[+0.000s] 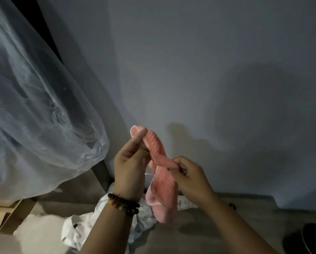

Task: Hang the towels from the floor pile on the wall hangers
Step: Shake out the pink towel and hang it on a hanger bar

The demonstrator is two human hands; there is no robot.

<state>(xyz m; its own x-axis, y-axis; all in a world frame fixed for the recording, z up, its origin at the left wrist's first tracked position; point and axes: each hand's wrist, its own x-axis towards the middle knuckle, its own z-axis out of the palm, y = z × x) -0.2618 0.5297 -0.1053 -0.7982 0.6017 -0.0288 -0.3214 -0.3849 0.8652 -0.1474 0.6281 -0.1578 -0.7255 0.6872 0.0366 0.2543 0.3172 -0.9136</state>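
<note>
I see 2 hands lifting a pink towel (160,173) before the far wall. My left hand (130,162) pinches its top corner; my right hand (188,176) pinches the edge, likely hunting its loop. White towels (76,230) lie piled on the near floor. No hangers visible.

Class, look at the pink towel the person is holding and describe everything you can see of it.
The pink towel is small, of soft ribbed fabric, with a paler trimmed edge. It is bunched into a twisted strip, held up before the grey wall. The left hand pinches its upper end between thumb and fingers; the right hand pinches it near the middle. Its lower end hangs loose above the white cloth pile on the floor, apparently without touching it.
</note>
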